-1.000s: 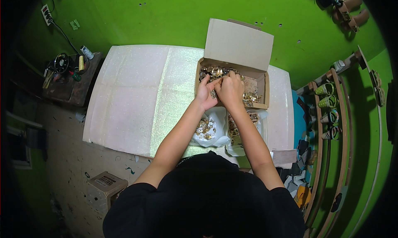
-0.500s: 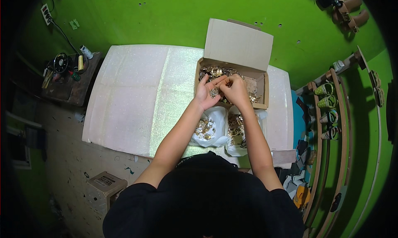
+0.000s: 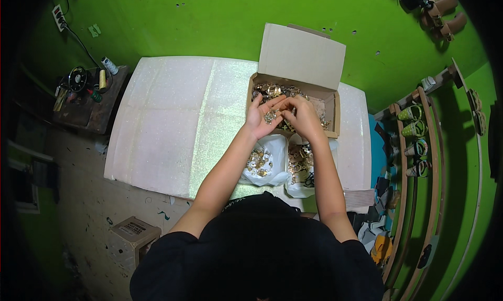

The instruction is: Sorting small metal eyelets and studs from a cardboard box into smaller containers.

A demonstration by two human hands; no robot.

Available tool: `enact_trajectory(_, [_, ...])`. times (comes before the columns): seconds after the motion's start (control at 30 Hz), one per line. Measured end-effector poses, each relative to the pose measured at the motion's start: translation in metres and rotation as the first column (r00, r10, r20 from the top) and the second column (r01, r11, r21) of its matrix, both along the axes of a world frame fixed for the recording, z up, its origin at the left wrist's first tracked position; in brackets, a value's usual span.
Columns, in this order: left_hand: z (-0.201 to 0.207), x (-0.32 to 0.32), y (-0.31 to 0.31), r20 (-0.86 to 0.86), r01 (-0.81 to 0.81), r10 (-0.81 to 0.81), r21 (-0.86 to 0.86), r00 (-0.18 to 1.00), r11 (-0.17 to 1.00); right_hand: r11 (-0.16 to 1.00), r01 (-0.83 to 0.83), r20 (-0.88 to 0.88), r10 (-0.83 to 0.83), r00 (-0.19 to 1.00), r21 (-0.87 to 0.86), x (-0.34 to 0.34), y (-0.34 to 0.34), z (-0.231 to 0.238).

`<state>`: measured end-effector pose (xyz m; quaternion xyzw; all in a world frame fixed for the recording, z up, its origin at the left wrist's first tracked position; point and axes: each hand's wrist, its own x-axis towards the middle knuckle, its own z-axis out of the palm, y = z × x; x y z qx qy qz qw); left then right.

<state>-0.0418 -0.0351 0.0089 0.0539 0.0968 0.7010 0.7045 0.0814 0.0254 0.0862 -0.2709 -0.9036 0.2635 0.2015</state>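
Observation:
My left hand (image 3: 257, 120) is turned palm up over the front left of the cardboard box, its fingers stretched toward the right. A small heap of shiny metal ornaments (image 3: 270, 116) lies in that palm. Close beside it, my right hand (image 3: 305, 118) is bent inward, thumb and fingers curled by the left fingertips; whatever it pinches is too small to make out. Below both hands, the open cardboard box (image 3: 335, 112) holds many gold and dark metal buckles (image 3: 272, 89). Part of its contents is hidden by my hands.
Nearer me, a white plastic-lined container (image 3: 279, 149) and a second lined container (image 3: 298, 191) hold metal pieces. They stand on a table with a glittery white cover (image 3: 162, 107). A sewing machine table (image 3: 91, 109) is at left, a wooden sandal rack (image 3: 429, 128) at right.
My right hand has shifted slightly right and its fingers have loosened a little from the left fingertips. The left hand stays in place with the ornaments.

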Motion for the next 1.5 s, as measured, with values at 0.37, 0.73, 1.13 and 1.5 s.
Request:
enact_trajectory(0.37, [-0.004, -0.001, 0.001, -0.041, -0.019, 0.017, -0.063, 0.999, 0.998, 0.922, -0.020, -0.035, 0.036, 0.999, 0.386, -0.011, 0.000, -0.018])
enact_trajectory(0.73, [0.012, 0.000, -0.003, 0.015, -0.032, 0.031, 0.023, 0.999, 0.999, 0.987, -0.054, -0.126, 0.035, 0.991, -0.153, 0.004, -0.010, -0.004])
enact_trajectory(1.13, [0.007, 0.005, 0.000, -0.026, -0.007, 0.006, -0.037, 1.000, 0.999, 1.000, 0.003, -0.084, -0.001, 0.996, 0.019, 0.001, -0.003, -0.006])
enact_trajectory(1.5, [0.005, 0.006, 0.000, -0.051, -0.045, 0.037, -0.187, 0.998, 0.981, 0.950, -0.027, -0.013, 0.033, 0.999, 0.311, -0.018, 0.004, -0.011])
